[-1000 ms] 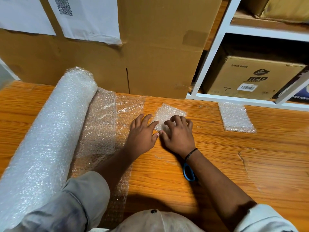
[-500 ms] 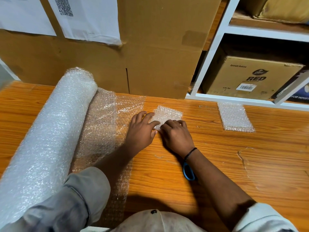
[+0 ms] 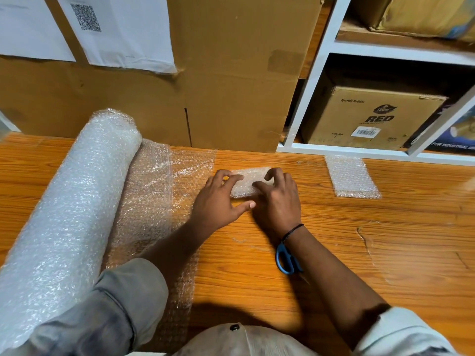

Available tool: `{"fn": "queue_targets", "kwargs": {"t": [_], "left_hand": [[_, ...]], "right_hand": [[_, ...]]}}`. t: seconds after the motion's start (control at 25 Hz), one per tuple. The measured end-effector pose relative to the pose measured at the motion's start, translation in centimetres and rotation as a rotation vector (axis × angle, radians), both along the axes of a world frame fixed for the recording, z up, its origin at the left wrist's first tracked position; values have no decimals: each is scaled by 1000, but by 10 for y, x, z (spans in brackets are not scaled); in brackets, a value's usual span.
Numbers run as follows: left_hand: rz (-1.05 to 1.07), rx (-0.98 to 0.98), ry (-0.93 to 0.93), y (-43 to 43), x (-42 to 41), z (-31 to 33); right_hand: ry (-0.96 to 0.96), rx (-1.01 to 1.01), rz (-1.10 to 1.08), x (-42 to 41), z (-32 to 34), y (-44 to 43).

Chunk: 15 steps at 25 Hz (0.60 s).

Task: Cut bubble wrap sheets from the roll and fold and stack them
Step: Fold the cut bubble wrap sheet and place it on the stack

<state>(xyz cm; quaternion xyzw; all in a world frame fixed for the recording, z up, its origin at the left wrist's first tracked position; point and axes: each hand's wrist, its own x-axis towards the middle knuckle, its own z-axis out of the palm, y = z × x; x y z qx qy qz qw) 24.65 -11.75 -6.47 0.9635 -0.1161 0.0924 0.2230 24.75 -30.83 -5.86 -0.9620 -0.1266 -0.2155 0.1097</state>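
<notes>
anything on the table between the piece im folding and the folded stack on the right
Nothing visible. Only bare wooden table lies between the bubble wrap sheet being folded and the folded stack to its right. The blue scissors lie nearer the person, off that path.

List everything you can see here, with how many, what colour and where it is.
bubble wrap roll: 1, clear white, table left, partly unrolled
folded piece: 1, clear, table middle, under both hands
folded pile: 1, clear, table far right
scissors: 1, blue handles, beneath right forearm
table: 1, orange wood
cardboard box: 1, brown, behind table
papers: 2, white, on that box
carton: 1, brown, in white shelf
left hand: 1, fingers flat on folded piece
right hand: 1, fingers bent over folded piece
</notes>
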Motion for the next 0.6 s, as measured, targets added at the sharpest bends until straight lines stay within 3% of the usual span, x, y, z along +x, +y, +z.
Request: {"fn": "queue_targets", "kwargs": {"t": [0.12, 0.2, 0.36, 0.48, 0.52, 0.6], "left_hand": [[-55, 27, -38, -3, -2, 3], [-58, 9, -95, -4, -2, 3], [-38, -61, -98, -3, -3, -3], [-49, -38, -131, -3, -7, -7], [-56, -23, -144, -3, -8, -8], [-82, 16, -161, -5, -9, -11]], "right_hand": [[1, 83, -63, -6, -4, -2], [112, 232, -103, -10, -4, -1], [456, 847, -191, 0, 2, 3], [482, 1304, -226, 10, 5, 5], [475, 1352, -240, 12, 8, 6], [432, 1211, -301, 17, 11, 9]]}}
